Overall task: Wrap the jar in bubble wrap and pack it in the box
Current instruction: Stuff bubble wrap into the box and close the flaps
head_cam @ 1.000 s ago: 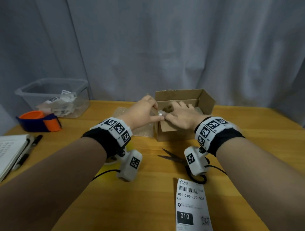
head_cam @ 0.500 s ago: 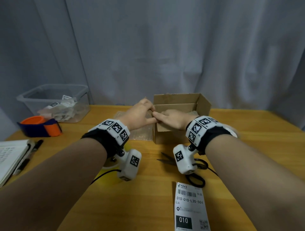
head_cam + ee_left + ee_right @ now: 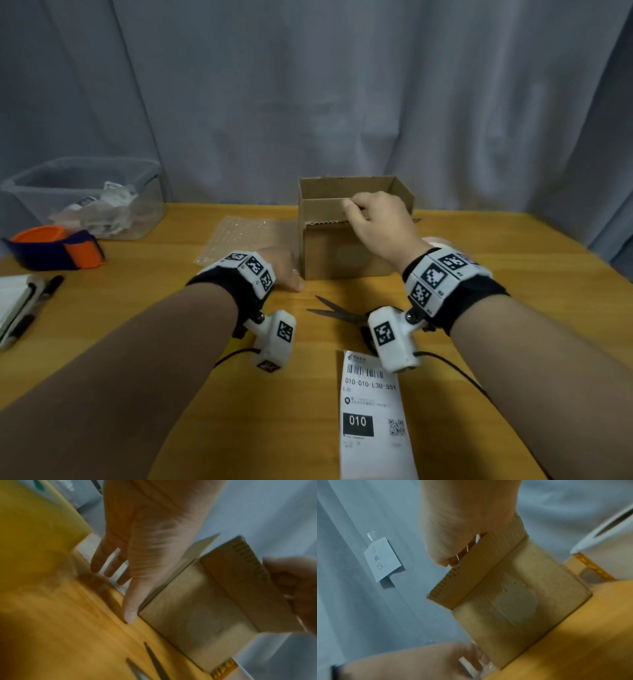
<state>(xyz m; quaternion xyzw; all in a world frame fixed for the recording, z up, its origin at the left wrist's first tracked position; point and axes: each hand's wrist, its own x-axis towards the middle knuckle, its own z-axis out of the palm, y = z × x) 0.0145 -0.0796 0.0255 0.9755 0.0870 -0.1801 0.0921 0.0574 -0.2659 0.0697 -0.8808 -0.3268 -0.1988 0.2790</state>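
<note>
A small brown cardboard box [image 3: 342, 253] stands open at the middle of the table. My right hand [image 3: 371, 219] reaches over its front edge and pinches the front flap [image 3: 322, 210], thumb outside and fingers curled behind, as the right wrist view shows on the flap [image 3: 471, 572]. My left hand [image 3: 286, 270] lies low on the table by the box's front left corner, fingers straight, holding nothing. In the left wrist view its thumb [image 3: 130, 612] touches the wood beside the box [image 3: 197, 608]. A flat sheet of bubble wrap [image 3: 246, 236] lies under those fingers. The jar is hidden.
Open scissors [image 3: 339, 310] and a shipping label [image 3: 373, 411] lie in front of the box. At far left stand a clear plastic bin [image 3: 85, 198], an orange and blue band [image 3: 54, 246], and a notebook with pen [image 3: 17, 301]. A grey curtain hangs behind.
Both hands were together at the box opening. My left hand has dropped to the table left of the box. My right hand has taken hold of the front flap.
</note>
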